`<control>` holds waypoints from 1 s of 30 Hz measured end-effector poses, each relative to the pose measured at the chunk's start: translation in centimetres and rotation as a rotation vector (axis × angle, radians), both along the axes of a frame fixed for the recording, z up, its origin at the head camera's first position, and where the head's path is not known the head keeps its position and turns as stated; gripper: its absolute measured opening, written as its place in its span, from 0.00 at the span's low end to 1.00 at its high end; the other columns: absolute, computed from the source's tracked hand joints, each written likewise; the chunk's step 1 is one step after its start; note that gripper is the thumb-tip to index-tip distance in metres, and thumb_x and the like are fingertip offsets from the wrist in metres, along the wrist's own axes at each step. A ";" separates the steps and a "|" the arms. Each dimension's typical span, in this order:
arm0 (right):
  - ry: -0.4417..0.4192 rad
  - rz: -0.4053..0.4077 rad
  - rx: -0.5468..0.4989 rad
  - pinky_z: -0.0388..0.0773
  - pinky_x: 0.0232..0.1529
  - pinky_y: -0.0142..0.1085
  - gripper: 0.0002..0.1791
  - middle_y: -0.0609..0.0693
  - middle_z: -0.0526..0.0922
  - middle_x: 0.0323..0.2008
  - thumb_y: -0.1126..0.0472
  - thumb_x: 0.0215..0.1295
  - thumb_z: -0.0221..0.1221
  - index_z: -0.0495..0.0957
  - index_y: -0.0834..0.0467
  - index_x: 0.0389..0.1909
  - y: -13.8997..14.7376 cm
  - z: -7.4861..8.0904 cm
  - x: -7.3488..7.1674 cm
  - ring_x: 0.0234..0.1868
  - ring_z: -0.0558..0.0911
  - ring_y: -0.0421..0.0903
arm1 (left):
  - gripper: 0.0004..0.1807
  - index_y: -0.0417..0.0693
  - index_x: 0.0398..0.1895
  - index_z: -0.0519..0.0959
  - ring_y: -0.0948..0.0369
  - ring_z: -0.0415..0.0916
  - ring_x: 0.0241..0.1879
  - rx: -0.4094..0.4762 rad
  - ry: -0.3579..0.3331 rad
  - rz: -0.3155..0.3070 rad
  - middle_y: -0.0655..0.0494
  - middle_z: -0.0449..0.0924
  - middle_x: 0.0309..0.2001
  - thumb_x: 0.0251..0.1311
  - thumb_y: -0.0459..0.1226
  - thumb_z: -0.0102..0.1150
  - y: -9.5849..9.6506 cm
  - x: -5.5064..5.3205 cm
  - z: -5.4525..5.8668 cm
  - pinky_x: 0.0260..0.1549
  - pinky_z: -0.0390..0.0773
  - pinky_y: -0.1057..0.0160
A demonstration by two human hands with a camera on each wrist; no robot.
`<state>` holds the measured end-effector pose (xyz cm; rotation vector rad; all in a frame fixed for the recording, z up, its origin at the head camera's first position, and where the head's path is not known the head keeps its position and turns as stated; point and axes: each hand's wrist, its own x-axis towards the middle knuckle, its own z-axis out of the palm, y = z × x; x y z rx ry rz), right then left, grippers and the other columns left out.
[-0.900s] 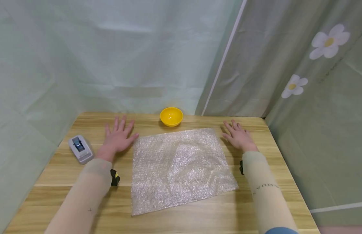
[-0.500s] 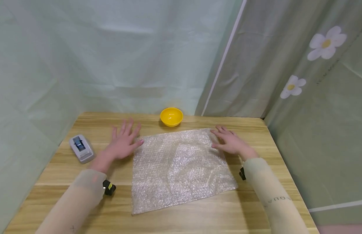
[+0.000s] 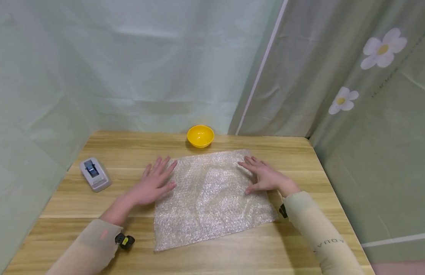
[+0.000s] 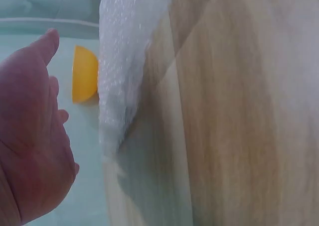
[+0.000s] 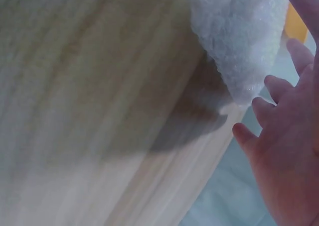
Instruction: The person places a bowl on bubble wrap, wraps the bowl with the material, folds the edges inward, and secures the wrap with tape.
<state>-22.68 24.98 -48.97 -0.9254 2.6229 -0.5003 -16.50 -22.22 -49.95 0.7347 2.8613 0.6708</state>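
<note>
A sheet of bubble wrap (image 3: 212, 198) lies spread on the wooden table, slightly wrinkled. Over its left edge my left hand (image 3: 152, 187) hovers with fingers spread. My right hand (image 3: 265, 176) is above the upper right part of the sheet, fingers extended and thumb apart. Both wrist views show a gap between the palms and the table, and neither hand holds anything. In the left wrist view, the bubble wrap (image 4: 124, 52) runs past the left hand (image 4: 35, 131). The right wrist view has the sheet's corner (image 5: 241, 47) near the fingertips of the right hand (image 5: 289, 136).
A yellow bowl (image 3: 200, 136) stands at the table's far edge, behind the bubble wrap. To the left sits a grey tape dispenser (image 3: 95, 174). Pale curtains (image 3: 164, 68) hang right behind the table (image 3: 216, 259) and at both sides.
Both hands have moved inward from beside the bubble wrap to over its edges, and a little nearer the body. The sheet, bowl and tape dispenser stay where they were.
</note>
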 end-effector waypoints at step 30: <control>-0.059 -0.063 0.123 0.38 0.79 0.71 0.68 0.60 0.38 0.87 0.28 0.51 0.76 0.52 0.46 0.87 -1.2 -0.6 0.9 0.85 0.39 0.66 | 0.49 0.33 0.85 0.48 0.35 0.35 0.83 0.005 -0.086 -0.097 0.33 0.39 0.85 0.79 0.58 0.52 2.5 0.3 -0.6 0.80 0.40 0.35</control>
